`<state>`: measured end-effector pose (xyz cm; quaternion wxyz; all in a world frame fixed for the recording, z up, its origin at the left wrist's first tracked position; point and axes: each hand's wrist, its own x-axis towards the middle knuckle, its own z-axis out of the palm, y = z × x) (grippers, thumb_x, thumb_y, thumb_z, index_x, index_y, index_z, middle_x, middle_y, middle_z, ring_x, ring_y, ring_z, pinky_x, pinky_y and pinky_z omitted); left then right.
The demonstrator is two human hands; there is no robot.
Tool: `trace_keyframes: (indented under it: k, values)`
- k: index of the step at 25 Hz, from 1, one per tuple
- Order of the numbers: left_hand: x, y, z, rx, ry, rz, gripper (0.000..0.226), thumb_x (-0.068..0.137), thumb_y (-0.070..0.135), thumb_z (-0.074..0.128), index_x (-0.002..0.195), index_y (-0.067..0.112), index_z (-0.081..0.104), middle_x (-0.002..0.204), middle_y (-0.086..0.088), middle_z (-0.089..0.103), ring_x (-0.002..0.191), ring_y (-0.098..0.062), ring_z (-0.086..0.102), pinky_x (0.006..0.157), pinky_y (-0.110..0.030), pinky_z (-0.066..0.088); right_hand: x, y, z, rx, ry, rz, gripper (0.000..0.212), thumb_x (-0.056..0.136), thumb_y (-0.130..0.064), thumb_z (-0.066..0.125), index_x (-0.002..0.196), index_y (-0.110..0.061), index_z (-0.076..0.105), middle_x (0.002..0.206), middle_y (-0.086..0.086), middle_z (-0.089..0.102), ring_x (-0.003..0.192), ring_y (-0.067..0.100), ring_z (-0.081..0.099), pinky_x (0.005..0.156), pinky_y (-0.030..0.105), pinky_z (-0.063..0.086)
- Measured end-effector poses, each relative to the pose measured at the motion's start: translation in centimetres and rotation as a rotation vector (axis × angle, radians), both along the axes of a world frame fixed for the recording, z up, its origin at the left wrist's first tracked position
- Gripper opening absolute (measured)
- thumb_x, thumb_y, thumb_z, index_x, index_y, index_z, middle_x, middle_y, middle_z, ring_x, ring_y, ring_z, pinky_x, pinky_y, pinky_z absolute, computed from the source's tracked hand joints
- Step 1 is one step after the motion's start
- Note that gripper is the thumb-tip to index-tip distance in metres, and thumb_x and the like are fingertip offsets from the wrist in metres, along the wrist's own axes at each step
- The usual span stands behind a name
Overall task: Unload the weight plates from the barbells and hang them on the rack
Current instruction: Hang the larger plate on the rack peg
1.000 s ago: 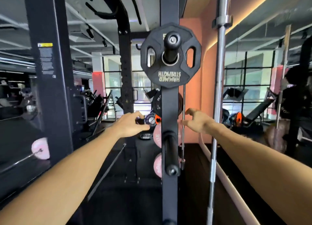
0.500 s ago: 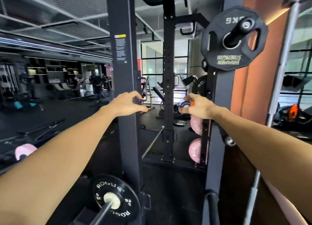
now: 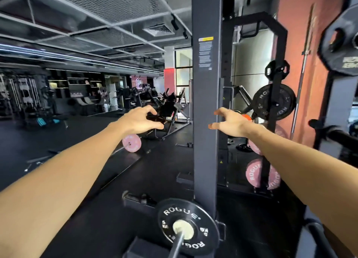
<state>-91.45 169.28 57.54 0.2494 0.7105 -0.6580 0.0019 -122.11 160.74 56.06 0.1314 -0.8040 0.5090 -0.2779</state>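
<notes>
A black ROGUE weight plate (image 3: 187,225) sits on the end of a barbell (image 3: 177,246) low in front of me, beside a tall black rack upright (image 3: 205,122). My left hand (image 3: 138,120) and my right hand (image 3: 231,123) reach forward at chest height, fingers loosely spread, holding nothing. The upright stands between them. A black Hammer Strength plate (image 3: 342,43) hangs on a peg at the upper right. Further back a rack post (image 3: 275,110) carries a black ROGUE plate (image 3: 260,103) and pink ROGUE plates (image 3: 253,173).
A pink plate (image 3: 131,142) on another barbell lies on the black floor at mid left. A steel bar (image 3: 302,79) leans against the orange wall. An empty storage peg (image 3: 337,135) juts out at right. Gym machines fill the far left.
My view has swung left and down. The Hammer Strength plate slid to the right edge, and the floor barbell's black ROGUE plate came fully into view. Both hands stay empty and outstretched.
</notes>
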Motion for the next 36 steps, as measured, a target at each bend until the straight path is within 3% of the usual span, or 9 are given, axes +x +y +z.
trace_keyframes:
  k: [4,9,14,19,24,28,32,36]
  values:
    - [7.2,-0.6,-0.1,0.007,0.017,0.002,0.064,0.075,0.062,0.071,0.129,0.035,0.052,0.14,-0.006,0.05,0.129,-0.026,0.047,0.104,-0.045,0.04,6.7,-0.4,0.5,-0.012,0.037,-0.018,0.069,0.08,-0.051,0.065,0.14,-0.027,0.041,0.148,0.001,0.044,0.132,0.027,0.045,0.113,0.048,0.031]
    - [10.0,-4.5,-0.9,0.009,0.037,-0.051,0.066,0.074,0.061,0.072,0.132,0.036,0.051,0.142,-0.003,0.047,0.131,-0.025,0.045,0.101,-0.042,0.039,10.5,-3.5,-0.2,-0.016,0.076,-0.05,0.072,0.076,-0.055,0.063,0.14,-0.03,0.04,0.148,0.001,0.043,0.132,0.028,0.045,0.113,0.051,0.029]
    - [11.3,-11.4,-1.3,0.048,0.017,-0.117,0.075,0.061,0.071,0.069,0.127,0.041,0.05,0.14,-0.002,0.046,0.131,-0.025,0.044,0.103,-0.047,0.04,11.0,-9.2,-1.2,-0.004,0.029,-0.123,0.078,0.068,-0.061,0.063,0.137,-0.03,0.041,0.146,0.002,0.045,0.129,0.027,0.048,0.111,0.049,0.033]
    - [11.7,-17.6,-3.1,0.052,0.039,-0.194,0.075,0.064,0.068,0.07,0.13,0.04,0.048,0.141,-0.001,0.044,0.133,-0.026,0.044,0.106,-0.049,0.039,10.1,-13.7,-3.0,0.01,-0.025,-0.247,0.073,0.066,-0.059,0.068,0.131,-0.034,0.047,0.139,0.003,0.05,0.125,0.026,0.051,0.109,0.046,0.037]
    - [11.0,-18.9,-5.3,0.038,0.08,-0.275,0.078,0.072,0.059,0.076,0.139,0.034,0.043,0.149,-0.004,0.042,0.133,-0.026,0.044,0.105,-0.043,0.04,10.1,-11.9,-5.4,0.039,-0.018,-0.341,0.072,0.072,-0.055,0.07,0.135,-0.032,0.044,0.137,0.003,0.051,0.119,0.026,0.054,0.106,0.044,0.041]
    - [10.6,-18.2,-10.0,0.095,0.1,-0.341,0.079,0.077,0.056,0.075,0.143,0.031,0.039,0.151,-0.006,0.039,0.133,-0.029,0.043,0.105,-0.042,0.04,10.0,-8.3,-10.1,0.067,-0.012,-0.402,0.068,0.075,-0.049,0.07,0.135,-0.031,0.042,0.128,0.002,0.056,0.12,0.027,0.054,0.108,0.048,0.037]
    - [10.1,-17.9,-16.9,0.131,0.179,-0.39,0.075,0.081,0.05,0.074,0.143,0.029,0.039,0.151,-0.007,0.039,0.135,-0.028,0.042,0.101,-0.039,0.038,9.9,-6.4,-16.6,0.096,0.005,-0.467,0.074,0.068,-0.056,0.069,0.134,-0.035,0.043,0.133,-0.001,0.058,0.12,0.027,0.055,0.105,0.048,0.04]
    - [10.0,-18.6,-27.0,0.183,0.171,-0.367,0.073,0.079,0.052,0.074,0.141,0.032,0.04,0.147,-0.006,0.041,0.132,-0.026,0.043,0.104,-0.042,0.039,10.0,-6.9,-25.8,0.124,0.019,-0.464,0.074,0.069,-0.057,0.068,0.134,-0.033,0.042,0.132,-0.003,0.057,0.119,0.025,0.054,0.103,0.046,0.041]
